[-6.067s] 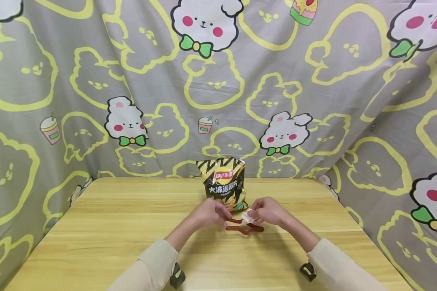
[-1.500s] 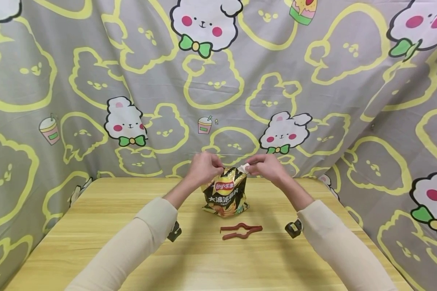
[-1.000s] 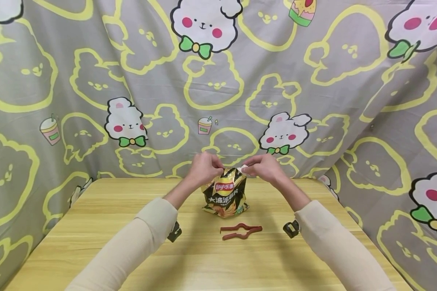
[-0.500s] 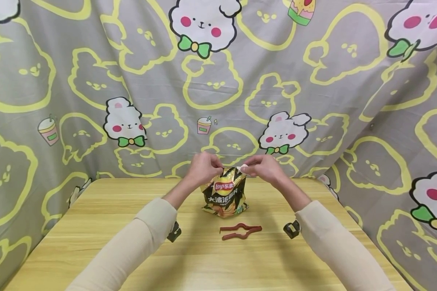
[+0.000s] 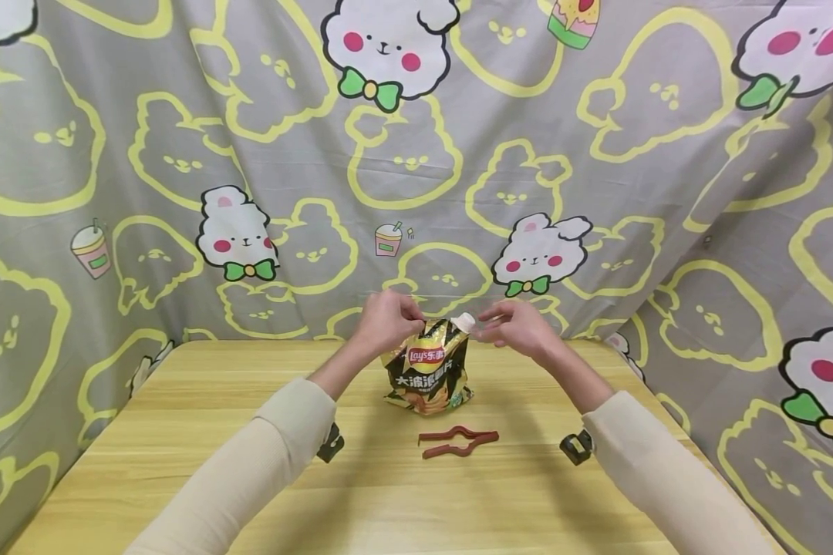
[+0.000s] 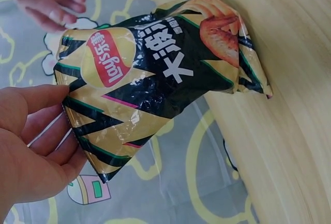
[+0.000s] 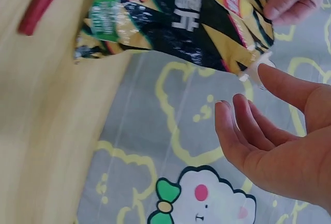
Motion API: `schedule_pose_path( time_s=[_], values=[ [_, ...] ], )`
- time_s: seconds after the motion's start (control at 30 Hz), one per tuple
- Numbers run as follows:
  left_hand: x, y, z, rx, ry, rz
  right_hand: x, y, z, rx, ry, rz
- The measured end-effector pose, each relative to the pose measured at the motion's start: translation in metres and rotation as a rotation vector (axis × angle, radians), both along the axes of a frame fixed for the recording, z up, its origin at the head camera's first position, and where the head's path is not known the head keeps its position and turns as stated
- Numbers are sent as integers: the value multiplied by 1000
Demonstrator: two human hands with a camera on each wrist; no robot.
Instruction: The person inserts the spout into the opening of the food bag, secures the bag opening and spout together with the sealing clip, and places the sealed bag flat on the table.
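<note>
In the head view a black and gold bag of Lay's chips (image 5: 426, 378) stands on the table, front toward me. My left hand (image 5: 387, 320) pinches its top edge at the left; the left wrist view shows the thumb on the front of the bag (image 6: 129, 89) and the other fingers behind. On the bag's upper right corner sits a small white plastic piece (image 5: 464, 322), perhaps a spout. My right hand (image 5: 517, 330) is beside it, fingers apart and holding nothing; in the right wrist view the thumb (image 7: 279, 81) is very close to the white piece (image 7: 257, 71).
A dark red clip (image 5: 458, 441), its two arms spread, lies on the wooden table (image 5: 250, 478) in front of the bag. A grey curtain (image 5: 416, 185) with yellow outlines and white cartoon animals hangs behind the table and along both sides.
Earlier the hands were low at the red clip and white piece; both rose to the bag's top. In the last half second the right hand released the white piece and drew back right.
</note>
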State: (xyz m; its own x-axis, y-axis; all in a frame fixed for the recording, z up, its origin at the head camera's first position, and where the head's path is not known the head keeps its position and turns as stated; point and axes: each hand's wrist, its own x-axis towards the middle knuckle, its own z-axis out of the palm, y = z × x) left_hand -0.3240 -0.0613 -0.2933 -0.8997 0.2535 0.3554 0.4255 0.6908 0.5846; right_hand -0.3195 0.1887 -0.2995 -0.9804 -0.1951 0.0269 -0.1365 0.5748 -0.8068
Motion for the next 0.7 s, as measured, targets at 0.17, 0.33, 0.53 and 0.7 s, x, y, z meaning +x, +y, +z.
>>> schedule_pose_path(
  time_s=[0.17, 0.33, 0.53, 0.7],
  values=[
    [-1, 0, 0, -2, -1, 7, 9, 3, -19, 19, -15, 24],
    [1, 1, 1, 8, -19, 2, 20, 1, -42, 20, -67, 56],
    [1, 1, 1, 4, -5, 8, 33, 0, -72, 50, -107, 118],
    [1, 2, 1, 2, -17, 10, 40, 4, -90, 83, -138, 162]
  ],
)
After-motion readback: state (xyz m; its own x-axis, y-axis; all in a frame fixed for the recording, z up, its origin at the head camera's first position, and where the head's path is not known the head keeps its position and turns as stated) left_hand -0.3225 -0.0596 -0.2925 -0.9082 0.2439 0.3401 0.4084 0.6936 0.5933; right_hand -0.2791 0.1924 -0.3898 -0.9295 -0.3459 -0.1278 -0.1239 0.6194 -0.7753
